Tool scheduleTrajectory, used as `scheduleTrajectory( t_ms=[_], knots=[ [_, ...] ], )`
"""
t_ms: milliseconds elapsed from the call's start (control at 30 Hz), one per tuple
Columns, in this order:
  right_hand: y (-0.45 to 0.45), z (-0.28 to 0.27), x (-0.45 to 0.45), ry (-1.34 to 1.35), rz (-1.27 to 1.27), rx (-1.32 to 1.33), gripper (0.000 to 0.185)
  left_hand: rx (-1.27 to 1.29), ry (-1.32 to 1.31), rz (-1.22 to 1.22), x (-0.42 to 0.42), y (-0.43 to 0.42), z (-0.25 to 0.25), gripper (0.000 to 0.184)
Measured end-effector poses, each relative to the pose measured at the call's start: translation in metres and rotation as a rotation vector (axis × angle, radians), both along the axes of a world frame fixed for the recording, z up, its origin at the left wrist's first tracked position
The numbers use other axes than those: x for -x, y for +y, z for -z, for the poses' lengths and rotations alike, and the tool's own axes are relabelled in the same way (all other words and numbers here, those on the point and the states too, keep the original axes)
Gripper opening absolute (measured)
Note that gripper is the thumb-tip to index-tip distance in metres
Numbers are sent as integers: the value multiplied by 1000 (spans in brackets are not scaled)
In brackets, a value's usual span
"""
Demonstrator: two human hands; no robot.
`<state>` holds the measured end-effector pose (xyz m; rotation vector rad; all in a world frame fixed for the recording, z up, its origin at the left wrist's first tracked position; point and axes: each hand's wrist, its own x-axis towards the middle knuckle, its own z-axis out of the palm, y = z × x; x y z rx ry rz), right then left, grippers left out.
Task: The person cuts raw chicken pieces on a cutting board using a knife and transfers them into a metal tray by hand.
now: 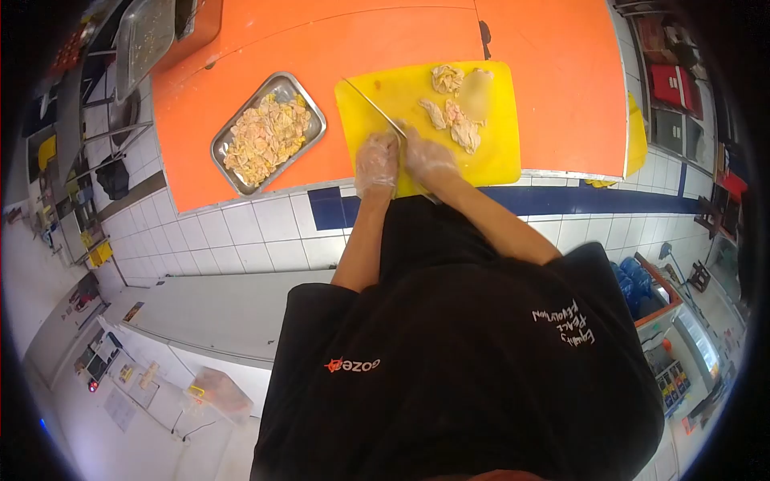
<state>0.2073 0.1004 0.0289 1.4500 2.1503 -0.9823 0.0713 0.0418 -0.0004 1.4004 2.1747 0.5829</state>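
A yellow cutting board (497, 168) lies along the near edge of the orange counter. Over its near left part, my right hand (429, 159), in a clear plastic glove, is closed around a knife (373, 105) whose blade slants to the far left. Close beside it is my gloved left hand (377, 163), fingers curled; what they hold, if anything, is hidden. Pale crinkled pieces resembling chicken skin (464, 132) lie on the board's right side, with another clump (447, 78) farther back. A metal tray (319, 120) left of the board holds many pale yellow pieces (269, 136).
The orange counter (553, 88) extends on both sides of the board. At its far left corner stands an orange-brown container (200, 32) beside a clear bin (144, 40). White tiles (277, 216) with a blue band run below the counter edge.
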Motion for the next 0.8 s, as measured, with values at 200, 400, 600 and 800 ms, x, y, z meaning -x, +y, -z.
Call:
scheduleTrajectory(
  t_ms=[200,400,600,800],
  knots=[
    [-34,-12,-53,-27,17,16,30,-56,-130,-22,4,-9,22,17],
    [-45,-9,-63,-54,12,-8,25,-187,-39,-21,2,-6,20,14],
    [4,-1,9,97,-13,-135,23,-154,-70,-1,-2,-9,13,13],
    [-60,-27,-92,-130,21,77,30,6,-208,-23,4,-4,8,23]
  ],
)
